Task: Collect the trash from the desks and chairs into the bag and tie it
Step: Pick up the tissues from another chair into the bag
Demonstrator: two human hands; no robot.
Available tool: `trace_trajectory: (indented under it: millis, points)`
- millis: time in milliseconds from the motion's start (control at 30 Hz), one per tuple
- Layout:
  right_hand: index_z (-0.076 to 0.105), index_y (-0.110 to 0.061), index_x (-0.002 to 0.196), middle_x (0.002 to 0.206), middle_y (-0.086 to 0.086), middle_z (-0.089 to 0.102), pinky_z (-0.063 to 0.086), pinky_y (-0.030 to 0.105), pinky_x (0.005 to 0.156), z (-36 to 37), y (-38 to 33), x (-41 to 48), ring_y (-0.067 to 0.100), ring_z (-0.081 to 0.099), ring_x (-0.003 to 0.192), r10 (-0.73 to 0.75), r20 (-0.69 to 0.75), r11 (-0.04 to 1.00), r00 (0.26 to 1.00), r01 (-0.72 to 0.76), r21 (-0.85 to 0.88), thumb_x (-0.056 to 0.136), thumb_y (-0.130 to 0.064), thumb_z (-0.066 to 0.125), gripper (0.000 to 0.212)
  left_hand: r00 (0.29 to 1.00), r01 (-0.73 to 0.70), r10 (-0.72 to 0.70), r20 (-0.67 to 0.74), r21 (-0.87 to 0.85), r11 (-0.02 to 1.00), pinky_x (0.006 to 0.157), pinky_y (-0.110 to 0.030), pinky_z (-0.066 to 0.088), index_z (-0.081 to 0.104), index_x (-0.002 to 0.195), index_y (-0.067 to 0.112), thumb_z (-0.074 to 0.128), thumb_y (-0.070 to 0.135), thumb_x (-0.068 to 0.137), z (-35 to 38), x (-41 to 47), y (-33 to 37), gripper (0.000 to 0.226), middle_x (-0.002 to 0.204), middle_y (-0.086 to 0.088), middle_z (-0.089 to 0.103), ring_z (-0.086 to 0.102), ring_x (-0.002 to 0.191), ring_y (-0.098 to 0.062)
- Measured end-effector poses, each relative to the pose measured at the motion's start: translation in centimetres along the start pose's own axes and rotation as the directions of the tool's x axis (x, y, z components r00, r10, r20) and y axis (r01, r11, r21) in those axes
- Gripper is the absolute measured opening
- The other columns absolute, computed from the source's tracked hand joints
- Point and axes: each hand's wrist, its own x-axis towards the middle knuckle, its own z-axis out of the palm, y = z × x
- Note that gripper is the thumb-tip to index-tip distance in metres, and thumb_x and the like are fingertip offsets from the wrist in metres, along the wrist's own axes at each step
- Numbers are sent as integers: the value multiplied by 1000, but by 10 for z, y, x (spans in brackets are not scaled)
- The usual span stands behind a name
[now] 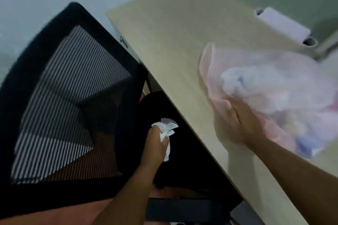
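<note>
Beside the pale wooden desk (173, 29), my left hand (155, 144) clenches crumpled white tissue (167, 129); my right hand (236, 124) grips the translucent pink plastic bag (265, 86), whose mouth I should hold wide.

Left hand (155, 144): closed around a crumpled white tissue (167, 129), above the chair (69, 97) seat.
Right hand (236, 124): grips the pink bag (265, 87) over the desk (173, 33).
</note>
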Motion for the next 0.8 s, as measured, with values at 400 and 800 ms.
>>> trace_trajectory:
  millis: [400, 800]
  points:
    - [68, -23, 111, 103, 3, 50, 32, 33, 89, -172, -13, -63, 26, 43, 105, 197, -95, 980, 976, -194, 40, 102, -29, 38, 32, 940, -332, 315, 135, 136, 933, 62, -19, 42, 52, 101, 11, 53, 14, 90, -3, -24, 194, 11, 104, -3, 58, 56, 89, -15]
    - [62, -10, 79, 59, -4, 51, 42, 24, 65, -239, -17, -101, 6, 46, 54, 447, -325, 848, 834, -280, 449, 102, -26, 41, 35, 719, -695, 667, 196, 190, 693, 93, -35, 41, 61, 115, 12, 63, 21, 91, 118, -11, 298, 26, 118, -9, 56, 53, 111, -26]
